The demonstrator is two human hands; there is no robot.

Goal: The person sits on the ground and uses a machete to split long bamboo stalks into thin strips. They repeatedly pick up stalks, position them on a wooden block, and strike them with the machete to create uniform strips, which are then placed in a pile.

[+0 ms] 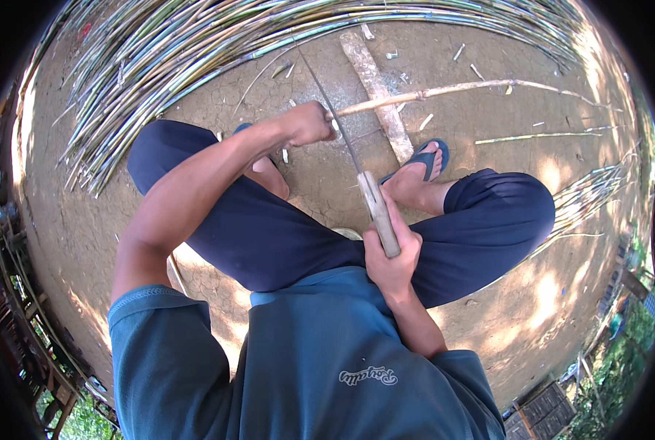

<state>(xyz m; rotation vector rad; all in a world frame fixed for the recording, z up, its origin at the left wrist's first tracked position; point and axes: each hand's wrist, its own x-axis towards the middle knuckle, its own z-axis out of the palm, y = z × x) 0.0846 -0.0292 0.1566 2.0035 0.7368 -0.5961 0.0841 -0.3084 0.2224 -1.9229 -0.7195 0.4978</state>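
My left hand is closed round the near end of a thin bamboo pole. Its fingers are partly hidden by the wrist. The pole lies across a rough wooden block and runs off to the right, tapering. In my right hand is the pale wooden handle of a hand saw. The saw's narrow dark blade slants up and away to the left. It crosses the pole just right of my left fist; how deep it sits in the cane, I cannot tell.
A large heap of long bamboo poles curves across the far side and the left. A smaller bundle lies at the right, near a single loose stick. Short cut-off pieces are scattered on the earth around the block. My sandalled feet flank the work.
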